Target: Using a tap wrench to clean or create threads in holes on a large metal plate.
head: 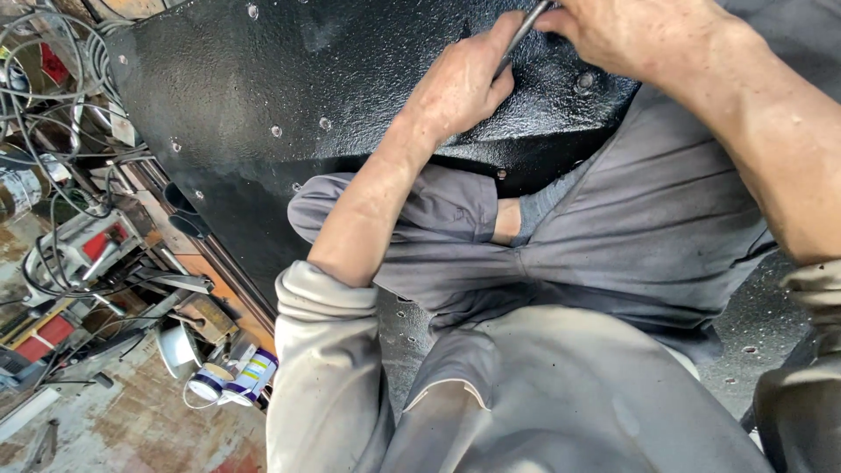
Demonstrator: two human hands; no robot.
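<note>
I sit cross-legged in grey trousers on a large black textured metal plate (pixel 263 96) studded with small bolt heads. My left hand (pixel 460 83) rests on the plate, its fingers steadying the lower part of a thin grey metal rod tool (pixel 523 33). Higher up, at the top edge of the view, my right hand (pixel 631 35) is closed around the same tool. The tool's tip is hidden under my left hand, so where it meets the plate cannot be seen.
Left of the plate lie tangled cables (pixel 53 96), a red and grey power tool (pixel 92 250) and metal scraps. Two small paint cans (pixel 232 381) and a metal bowl (pixel 178 349) stand on the stained floor at the lower left. The plate's edge runs diagonally there.
</note>
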